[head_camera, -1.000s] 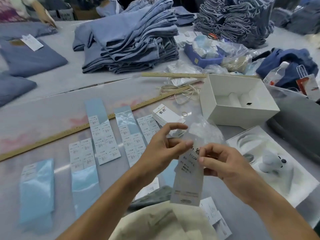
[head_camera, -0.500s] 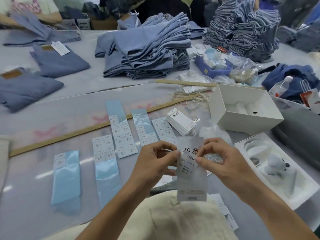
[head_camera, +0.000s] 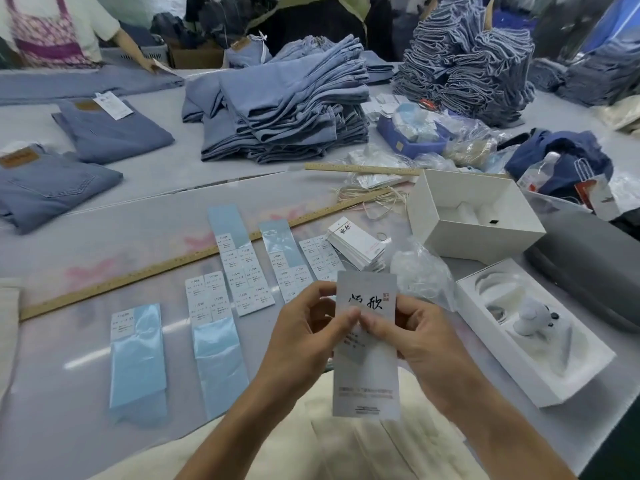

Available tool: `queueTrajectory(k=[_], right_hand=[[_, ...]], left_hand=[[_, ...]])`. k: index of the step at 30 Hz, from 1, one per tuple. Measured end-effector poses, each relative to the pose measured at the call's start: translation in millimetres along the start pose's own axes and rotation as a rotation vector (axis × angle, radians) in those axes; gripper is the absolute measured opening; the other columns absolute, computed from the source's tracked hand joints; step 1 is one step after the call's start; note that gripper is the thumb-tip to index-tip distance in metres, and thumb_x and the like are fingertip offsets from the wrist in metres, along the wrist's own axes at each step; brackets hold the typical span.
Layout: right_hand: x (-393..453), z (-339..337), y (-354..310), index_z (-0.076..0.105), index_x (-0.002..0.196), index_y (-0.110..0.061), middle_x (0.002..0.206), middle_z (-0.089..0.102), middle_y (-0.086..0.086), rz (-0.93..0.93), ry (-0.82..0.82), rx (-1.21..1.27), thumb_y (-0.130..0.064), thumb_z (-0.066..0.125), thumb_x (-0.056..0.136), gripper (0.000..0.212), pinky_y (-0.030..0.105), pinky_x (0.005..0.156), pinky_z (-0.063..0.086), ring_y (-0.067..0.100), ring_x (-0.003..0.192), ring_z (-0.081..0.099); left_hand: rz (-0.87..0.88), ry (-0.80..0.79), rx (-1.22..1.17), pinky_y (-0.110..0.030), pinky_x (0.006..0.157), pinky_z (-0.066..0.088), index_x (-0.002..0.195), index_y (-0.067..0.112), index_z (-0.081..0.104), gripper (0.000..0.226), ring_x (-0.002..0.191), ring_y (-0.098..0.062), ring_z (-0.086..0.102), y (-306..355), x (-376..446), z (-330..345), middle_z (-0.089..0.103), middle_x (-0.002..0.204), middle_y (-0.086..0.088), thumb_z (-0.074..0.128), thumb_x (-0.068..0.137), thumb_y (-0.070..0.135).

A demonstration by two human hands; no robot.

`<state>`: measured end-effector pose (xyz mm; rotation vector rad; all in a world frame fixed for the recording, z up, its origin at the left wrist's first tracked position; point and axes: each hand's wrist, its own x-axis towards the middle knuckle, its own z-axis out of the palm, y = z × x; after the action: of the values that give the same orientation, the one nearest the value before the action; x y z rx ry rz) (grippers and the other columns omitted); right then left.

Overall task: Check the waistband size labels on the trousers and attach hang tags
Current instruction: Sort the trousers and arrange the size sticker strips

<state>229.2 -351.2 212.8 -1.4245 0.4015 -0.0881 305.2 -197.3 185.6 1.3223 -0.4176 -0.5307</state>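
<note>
Grey desk (head_camera: 145, 181) runs wide across a garment workroom, a clear sheet laid over its near half. Big stack of folded blue trousers (head_camera: 287, 109) at the far middle; a second, darker pile (head_camera: 467, 74) to its right. Two single folded pairs lie at far left, one (head_camera: 110, 129) with a white tag on its waistband. Cream trousers (head_camera: 346, 445) lie at the near edge, under the person's forearms. Long wooden ruler (head_camera: 173, 268) slants across the clear sheet. Open white box (head_camera: 474, 216) at right, with a white tray (head_camera: 533, 334) nearer. Blue-backed strips of size stickers (head_camera: 242, 268) lie in a row between the ruler and the near edge. Small stack of hang tags (head_camera: 356, 245) just left of the box.

Hang tag (head_camera: 365, 344) is held upright above the cream trousers. Left hand (head_camera: 304, 337) pinches its left edge; right hand (head_camera: 422, 337) pinches it from the right. Thumbs nearly meet on the tag's face, below the black lettering.
</note>
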Motion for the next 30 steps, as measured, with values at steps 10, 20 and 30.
queueTrajectory(k=[10, 20, 30], right_hand=[[-17, 20, 5, 0.079, 0.102, -0.016, 0.107, 0.076, 0.016, -0.038, 0.193, 0.202, -0.03, 0.075, 0.077, 0.029, 0.035, 0.075, 0.062, 0.027, 0.09, 0.074], [-29, 28, 8, 0.078, 0.104, -0.014, 0.108, 0.076, 0.016, -0.028, 0.179, 0.159, -0.027, 0.071, 0.086, 0.023, 0.043, 0.083, 0.062, 0.033, 0.095, 0.073], [-29, -37, 39, 0.077, 0.092, -0.012, 0.081, 0.07, 0.012, 0.038, 0.308, 0.01, -0.02, 0.058, 0.101, 0.022, 0.031, 0.061, 0.055, 0.018, 0.066, 0.061]], left_hand=[[-0.084, 0.044, -0.166, -0.029, 0.07, 0.055, 0.106, 0.026, 0.074, 0.027, 0.085, -0.024, 0.071, -10, -36, -3, 0.072, 0.093, -0.024, 0.076, 0.08, 0.024], [-0.068, 0.088, -0.096, -0.025, 0.055, 0.052, 0.094, 0.02, 0.074, 0.016, 0.071, -0.019, 0.072, -2, -39, -9, 0.077, 0.084, -0.013, 0.079, 0.086, 0.033], [-0.16, 0.155, -0.162, -0.021, 0.043, 0.042, 0.077, 0.017, 0.065, 0.011, 0.058, -0.013, 0.056, -40, -33, -3, 0.073, 0.081, -0.009, 0.069, 0.081, 0.026]])
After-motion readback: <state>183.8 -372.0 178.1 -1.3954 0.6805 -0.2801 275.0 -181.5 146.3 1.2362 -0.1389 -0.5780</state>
